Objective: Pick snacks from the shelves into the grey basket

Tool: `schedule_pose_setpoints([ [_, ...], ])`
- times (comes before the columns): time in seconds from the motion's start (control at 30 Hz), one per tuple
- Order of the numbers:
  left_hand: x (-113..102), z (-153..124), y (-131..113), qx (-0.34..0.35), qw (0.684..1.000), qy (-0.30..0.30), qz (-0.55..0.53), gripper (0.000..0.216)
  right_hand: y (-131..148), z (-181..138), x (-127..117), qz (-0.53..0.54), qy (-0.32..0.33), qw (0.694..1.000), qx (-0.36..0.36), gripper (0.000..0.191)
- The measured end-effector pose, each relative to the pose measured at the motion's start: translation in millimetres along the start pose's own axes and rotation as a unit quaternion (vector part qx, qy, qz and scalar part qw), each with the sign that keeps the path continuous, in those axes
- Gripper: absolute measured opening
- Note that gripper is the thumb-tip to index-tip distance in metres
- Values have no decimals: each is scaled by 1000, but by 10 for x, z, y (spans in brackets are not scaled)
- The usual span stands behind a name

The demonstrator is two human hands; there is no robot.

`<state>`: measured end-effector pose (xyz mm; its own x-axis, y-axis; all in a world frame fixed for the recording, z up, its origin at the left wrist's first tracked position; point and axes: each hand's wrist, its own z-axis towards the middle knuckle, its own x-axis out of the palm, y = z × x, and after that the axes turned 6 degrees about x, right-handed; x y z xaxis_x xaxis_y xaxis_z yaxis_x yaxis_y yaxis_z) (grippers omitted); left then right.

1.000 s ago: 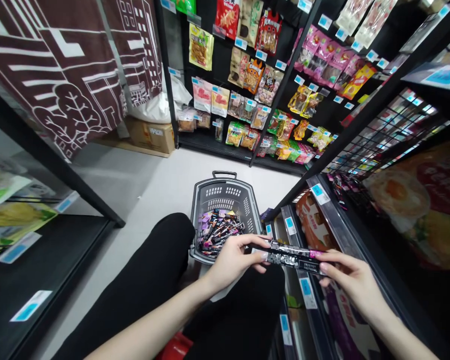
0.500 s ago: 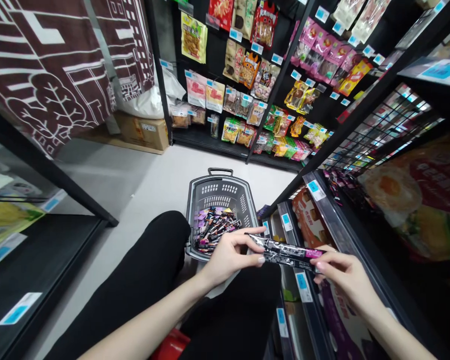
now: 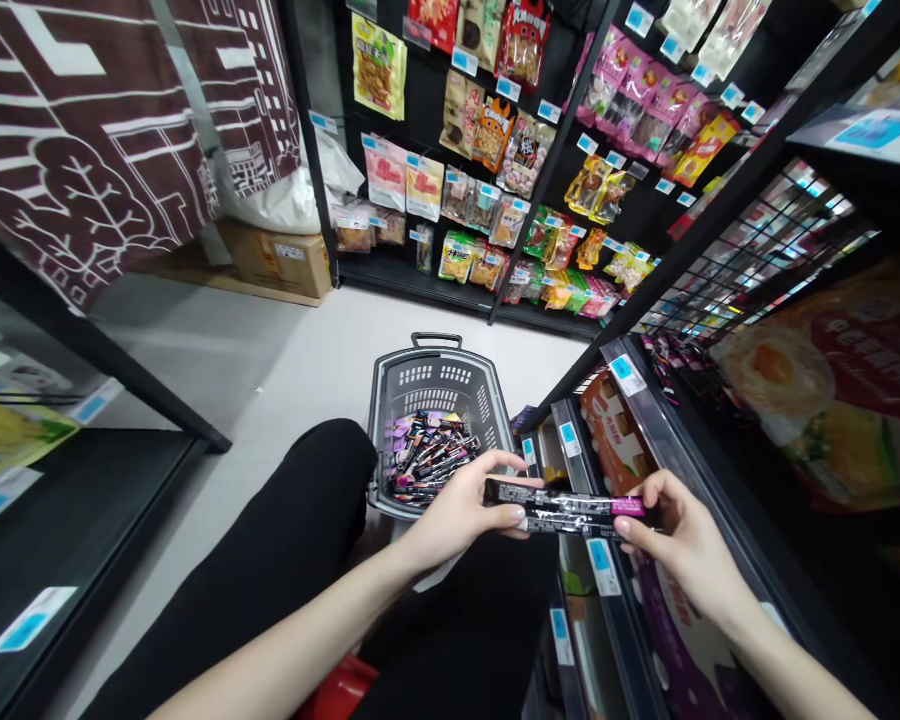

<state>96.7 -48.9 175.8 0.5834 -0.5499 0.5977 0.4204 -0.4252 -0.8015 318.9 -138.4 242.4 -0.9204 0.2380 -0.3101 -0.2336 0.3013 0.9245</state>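
Note:
Between my two hands I hold long, thin black snack packets [image 3: 570,512] with a pink patch near the right end; they lie side by side, and I cannot tell exactly how many. My left hand [image 3: 469,510] is closed on their left end, thumb in front and fingers behind. Around the right end, my right hand [image 3: 679,535] grips with thumb and fingers. Beyond my left hand stands a grey plastic basket [image 3: 386,400] on the floor, its handle at the far side. Several similar packets [image 3: 431,455] lie jumbled in it, with some purple ones at the left.
At right, a shelf [image 3: 649,425] with price tags holds more dark packets [image 3: 690,375]; boxes [image 3: 615,430] sit lower. A rack of hanging snack bags [image 3: 487,130] stands ahead. A cardboard box [image 3: 281,262] rests by the patterned curtain [image 3: 142,130]. Another black shelf [image 3: 120,490] is at left.
The packets have turned nearly level, showing more of their printed faces. My left fingers have shifted behind their left end, and my right hand has moved slightly left. The view has shifted a little.

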Motion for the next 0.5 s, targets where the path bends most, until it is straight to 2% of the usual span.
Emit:
schedule_pose_setpoints([
  [0.2, -123, 5, -116, -17, 993, 114, -31, 41, 1, 86, -105, 110, 58, 992, 20, 30],
  [0.4, -234, 3, -64, -23, 978, 170, -118, 49, 126, 36, -146, 193, 83, 975, 68, 29],
  [0.5, -251, 4, -86, -60, 970, 218, -90, 52, 115, 36, -154, 199, 114, 970, 82, 27],
])
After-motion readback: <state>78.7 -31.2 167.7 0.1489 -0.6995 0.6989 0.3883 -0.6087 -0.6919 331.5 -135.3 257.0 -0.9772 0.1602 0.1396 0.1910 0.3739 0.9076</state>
